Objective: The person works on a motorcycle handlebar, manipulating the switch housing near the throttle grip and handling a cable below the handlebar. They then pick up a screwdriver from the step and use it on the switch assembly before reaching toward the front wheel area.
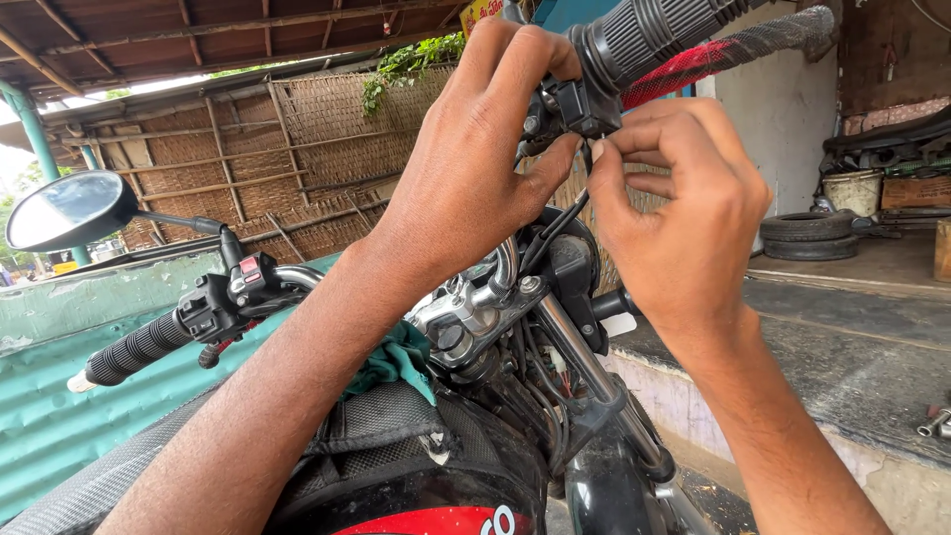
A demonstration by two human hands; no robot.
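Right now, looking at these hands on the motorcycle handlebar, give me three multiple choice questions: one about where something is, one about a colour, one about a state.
1. Where does the round mirror sit?
A. At the left edge of the view, above the ribbed grip
B. On the concrete ledge
C. On the fuel tank

2. What colour is the cloth tucked below the handlebar clamp?
A. Yellow
B. Teal green
C. White

3. What is the right hand doing?
A. Resting flat on the seat
B. Holding a tyre
C. Pinching a thin black cable under the switch housing

Answers: 1 A, the mirror's stalk rises from the bar end beside that grip. 2 B, the cloth shows teal green against the black tank cover. 3 C, thumb and forefinger close on the cable while the left hand grips the housing.
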